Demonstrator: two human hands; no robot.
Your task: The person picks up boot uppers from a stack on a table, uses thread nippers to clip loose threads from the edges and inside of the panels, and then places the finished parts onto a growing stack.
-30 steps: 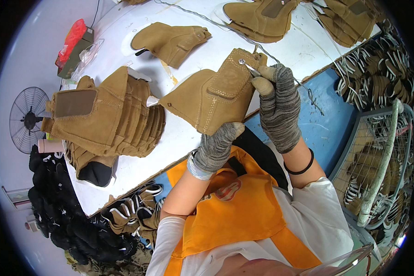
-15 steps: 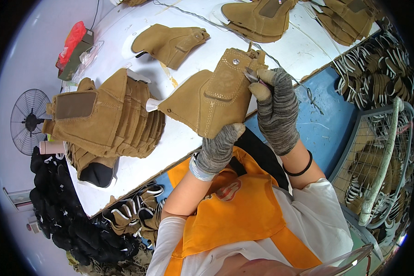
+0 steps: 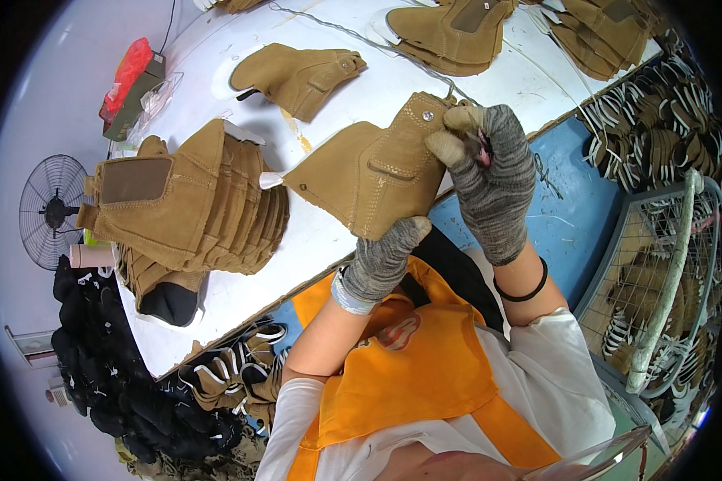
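Observation:
A tan suede boot upper [image 3: 361,176] is held up over the table's front edge. It has a stitched flap with a round metal snap, and a white piece shows at its left tip. My left hand [image 3: 381,260], in a grey knit glove with bare fingertips, grips the upper's lower edge. At the upper's top right edge is my right hand [image 3: 493,180], gloved alike, with thumb and forefinger close together. Tucked in that hand are small thread snips [image 3: 484,151]; only a pinkish bit of them shows, and the blades are hidden by the fingers.
On the white table [image 3: 217,301] stands a tall stack of tan uppers [image 3: 192,200] at left. A single upper [image 3: 297,76] lies behind, with more piles [image 3: 453,36] at the far side. A wire cart [image 3: 650,272] of parts stands right; a fan [image 3: 54,210] is at left.
My right hand has turned and shifted slightly right, and the snips' blades no longer show. The upper has tilted a little, its top dipping to the right. My left hand keeps its grip.

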